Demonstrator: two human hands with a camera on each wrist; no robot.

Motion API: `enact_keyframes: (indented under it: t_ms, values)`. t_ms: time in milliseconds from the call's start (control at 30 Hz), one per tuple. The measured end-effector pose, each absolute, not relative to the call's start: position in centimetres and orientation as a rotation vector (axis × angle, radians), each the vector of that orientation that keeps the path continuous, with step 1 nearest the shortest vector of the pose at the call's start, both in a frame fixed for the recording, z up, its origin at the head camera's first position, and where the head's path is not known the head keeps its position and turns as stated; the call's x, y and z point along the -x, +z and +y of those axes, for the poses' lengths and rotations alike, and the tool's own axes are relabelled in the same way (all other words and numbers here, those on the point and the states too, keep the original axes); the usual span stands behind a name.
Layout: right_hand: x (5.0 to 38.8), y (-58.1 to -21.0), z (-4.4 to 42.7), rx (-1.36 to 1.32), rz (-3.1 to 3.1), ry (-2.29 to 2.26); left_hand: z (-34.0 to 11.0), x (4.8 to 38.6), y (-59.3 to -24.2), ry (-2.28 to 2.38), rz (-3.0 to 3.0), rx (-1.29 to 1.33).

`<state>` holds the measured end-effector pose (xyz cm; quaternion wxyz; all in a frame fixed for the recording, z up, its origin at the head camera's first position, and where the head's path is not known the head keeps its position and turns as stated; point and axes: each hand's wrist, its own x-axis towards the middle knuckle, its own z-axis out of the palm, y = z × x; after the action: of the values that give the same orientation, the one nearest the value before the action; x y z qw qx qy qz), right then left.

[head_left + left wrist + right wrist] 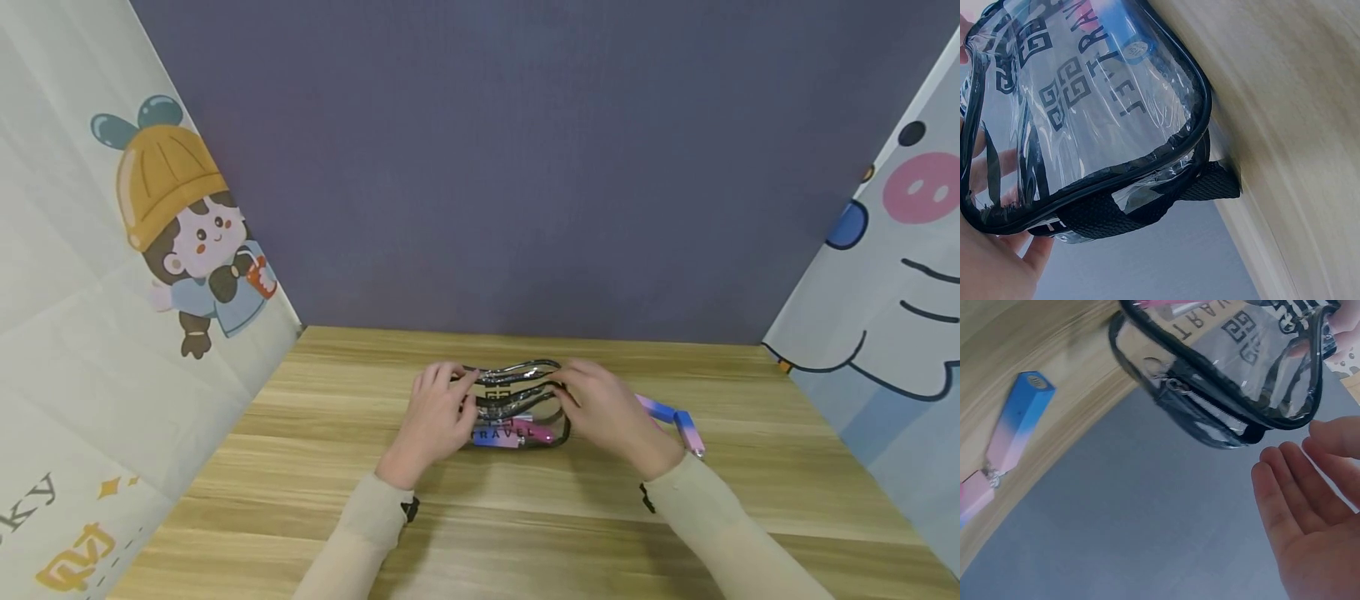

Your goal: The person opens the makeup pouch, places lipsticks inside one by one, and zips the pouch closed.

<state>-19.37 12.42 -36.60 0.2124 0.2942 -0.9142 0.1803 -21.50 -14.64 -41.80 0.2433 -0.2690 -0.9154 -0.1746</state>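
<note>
A clear plastic toiletry bag [517,407] with black trim stands between the hands in the head view, its top gaping. Dark "TRAVEL" lettering marks its front. Through the plastic show a magenta item [536,431] and a pink-and-blue bar [495,441]. My left hand [431,421] grips the bag's left side at the top; its fingers show through the plastic in the left wrist view. My right hand [1310,506] is beside the bag's right top edge, fingers loosely bent, with no bag edge visible between thumb and fingers. Whether it touches the rim I cannot tell.
Right of the bag, two pink-and-blue square-sided bars [688,432] lie on the wooden table [525,533]. A dark zipper [1210,403] runs along the bag's side. Behind the table rises a grey-blue panel [525,167], with printed cloths on both sides.
</note>
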Motion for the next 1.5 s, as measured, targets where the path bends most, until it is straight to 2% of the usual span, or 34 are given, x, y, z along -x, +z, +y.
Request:
enact_keyframes:
  t_ms: [533,1500]
  values:
    - [19.7,-38.3,15.4,-0.767,-2.557,0.502,-14.6,21.4,-41.7,-0.488,-2.499,0.732]
    - [20.0,-41.0,21.1,-0.304,-2.816,0.695,-14.5,21.6,-41.9,-0.474,-2.492,0.730]
